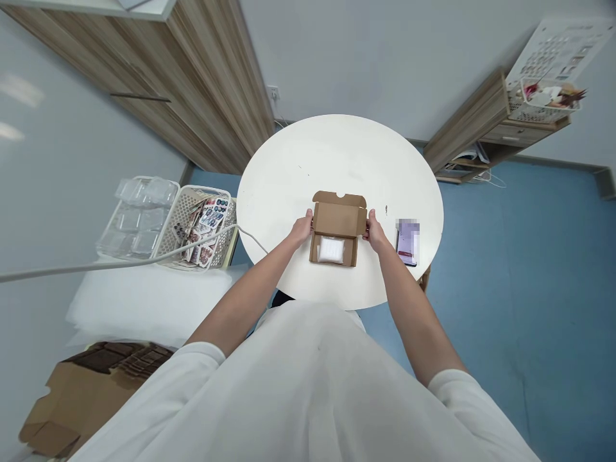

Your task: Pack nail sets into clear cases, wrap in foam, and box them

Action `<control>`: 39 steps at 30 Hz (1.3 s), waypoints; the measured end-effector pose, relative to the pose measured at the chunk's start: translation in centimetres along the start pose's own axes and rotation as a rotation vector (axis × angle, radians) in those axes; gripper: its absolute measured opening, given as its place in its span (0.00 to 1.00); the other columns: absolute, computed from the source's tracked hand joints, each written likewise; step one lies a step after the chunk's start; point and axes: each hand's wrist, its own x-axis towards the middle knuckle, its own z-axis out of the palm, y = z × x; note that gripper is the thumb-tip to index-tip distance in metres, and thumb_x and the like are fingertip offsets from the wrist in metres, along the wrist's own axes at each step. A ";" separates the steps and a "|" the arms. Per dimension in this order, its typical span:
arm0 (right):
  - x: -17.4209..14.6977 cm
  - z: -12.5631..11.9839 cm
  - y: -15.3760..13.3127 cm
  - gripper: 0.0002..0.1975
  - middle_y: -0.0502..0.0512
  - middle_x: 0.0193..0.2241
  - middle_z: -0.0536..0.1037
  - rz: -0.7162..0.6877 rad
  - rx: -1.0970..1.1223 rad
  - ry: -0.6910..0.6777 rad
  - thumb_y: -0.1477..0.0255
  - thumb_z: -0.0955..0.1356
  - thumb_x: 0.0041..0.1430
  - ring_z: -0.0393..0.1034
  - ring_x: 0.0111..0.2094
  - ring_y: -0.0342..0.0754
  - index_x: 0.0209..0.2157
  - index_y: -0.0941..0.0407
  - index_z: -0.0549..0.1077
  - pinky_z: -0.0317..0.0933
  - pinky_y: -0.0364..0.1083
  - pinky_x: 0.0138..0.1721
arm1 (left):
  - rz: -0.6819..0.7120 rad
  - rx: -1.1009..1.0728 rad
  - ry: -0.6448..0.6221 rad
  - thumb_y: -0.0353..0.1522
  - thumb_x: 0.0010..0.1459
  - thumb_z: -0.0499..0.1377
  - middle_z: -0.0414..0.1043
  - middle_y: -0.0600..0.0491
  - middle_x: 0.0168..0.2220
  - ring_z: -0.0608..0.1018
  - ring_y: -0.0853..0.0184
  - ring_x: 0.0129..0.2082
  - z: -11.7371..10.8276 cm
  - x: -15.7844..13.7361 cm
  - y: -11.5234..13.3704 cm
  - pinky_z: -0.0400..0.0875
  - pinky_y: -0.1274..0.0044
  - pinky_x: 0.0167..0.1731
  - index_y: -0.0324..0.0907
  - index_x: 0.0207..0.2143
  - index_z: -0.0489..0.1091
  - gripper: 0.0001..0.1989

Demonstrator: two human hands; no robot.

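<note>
A small brown cardboard box (339, 219) lies on the white round table (332, 147) with its lid raised on the far side. Inside its tray rests a white wrapped packet (331, 249). At the lid's left edge, my left hand (303, 227) grips the cardboard, thumb up and fingers partly hidden behind it. Opposite, my right hand (375, 230) has its thumb and curled fingers at the lid's right edge. A phone (407, 242) with a lit, partly blurred screen lies to the right of my right hand.
Left of the table stand a white basket of printed cards (205, 224) and a basket of clear plastic boxes (139, 215). A pale cable (144, 260) runs across to the table's left edge. Brown cardboard (81, 398) lies lower left. A wooden cabinet (192, 77) stands behind.
</note>
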 end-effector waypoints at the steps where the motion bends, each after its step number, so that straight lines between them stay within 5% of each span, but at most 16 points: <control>1: -0.1 0.1 -0.3 0.32 0.45 0.14 0.56 0.000 0.034 -0.030 0.39 0.51 0.48 0.45 0.14 0.39 0.19 0.54 0.62 0.48 0.42 0.17 | 0.018 -0.015 -0.012 0.54 0.56 0.41 0.72 0.47 0.35 0.72 0.65 0.33 0.1 -0.1 0.1 0.66 0.74 0.35 0.40 0.36 0.73 0.32; 10: -1.9 -0.5 -0.6 0.37 0.48 0.24 0.67 -0.137 0.197 -0.151 0.41 0.48 0.51 0.61 0.20 0.40 0.42 0.52 0.71 0.57 0.42 0.25 | 0.121 -0.110 -0.127 0.55 0.56 0.35 0.69 0.48 0.39 0.73 0.66 0.38 -1.1 -1.1 0.2 0.67 0.74 0.39 0.46 0.49 0.67 0.35; 16: -4.2 -1.4 1.3 0.37 0.52 0.34 0.70 -0.130 0.076 -0.220 0.42 0.49 0.52 0.67 0.30 0.44 0.47 0.52 0.69 0.61 0.44 0.33 | 0.129 -0.078 -0.169 0.54 0.56 0.37 0.68 0.48 0.49 0.69 0.60 0.50 -1.6 -3.1 -0.8 0.65 0.72 0.45 0.46 0.49 0.68 0.33; 21: -6.8 -1.5 1.8 0.30 0.55 0.45 0.67 -0.067 -0.028 -0.258 0.47 0.54 0.55 0.67 0.33 0.43 0.51 0.50 0.66 0.63 0.45 0.36 | 0.143 0.126 -0.227 0.50 0.57 0.44 0.66 0.47 0.52 0.70 0.60 0.48 -1.5 -4.3 -1.6 0.67 0.71 0.44 0.43 0.50 0.67 0.28; 29: -8.7 0.5 3.5 0.29 0.53 0.41 0.68 0.039 -0.225 0.016 0.59 0.66 0.48 0.66 0.28 0.42 0.52 0.53 0.61 0.63 0.46 0.32 | 0.144 0.483 -0.058 0.40 0.55 0.53 0.67 0.48 0.47 0.74 0.69 0.31 -0.3 -5.8 -3.3 0.69 0.75 0.33 0.44 0.56 0.57 0.26; 39: -9.1 2.1 5.1 0.24 0.55 0.37 0.71 -0.012 -0.637 0.168 0.61 0.62 0.51 0.68 0.33 0.47 0.50 0.55 0.62 0.60 0.46 0.35 | 0.170 0.741 0.077 0.40 0.53 0.55 0.64 0.42 0.49 0.71 0.59 0.45 0.7 -5.7 -5.5 0.66 0.71 0.40 0.38 0.57 0.52 0.31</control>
